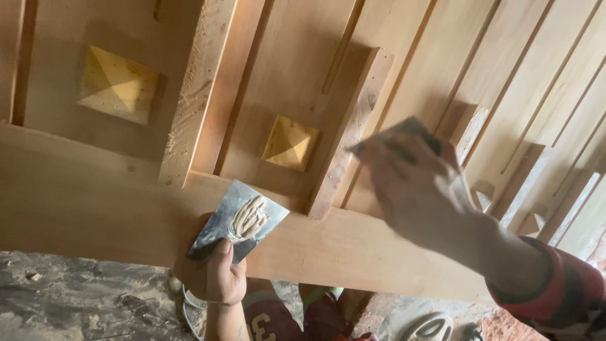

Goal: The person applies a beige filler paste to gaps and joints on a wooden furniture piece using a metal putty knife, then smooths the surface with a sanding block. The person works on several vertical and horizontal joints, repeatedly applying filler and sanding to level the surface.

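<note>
Head view: left hand (211, 275) closed around metal scraper plate (238, 221), thumb on top, lump of beige filler (250, 218) on it, held against wide rail of wooden door panel (95, 202). Right hand (413, 183), blurred, pinches dark thin blade (404, 129) near upright batten (350, 132), between pyramid block (290, 142) and grooved boards.

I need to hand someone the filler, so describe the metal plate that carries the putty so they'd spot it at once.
Start at the wide wooden rail running across the carved wooden panel. Against its lower edge, the left hand holds up a flat grey metal plate. It alone carries a ridged dab of beige putty; the right hand holds a darker, blurred blade instead.
</note>
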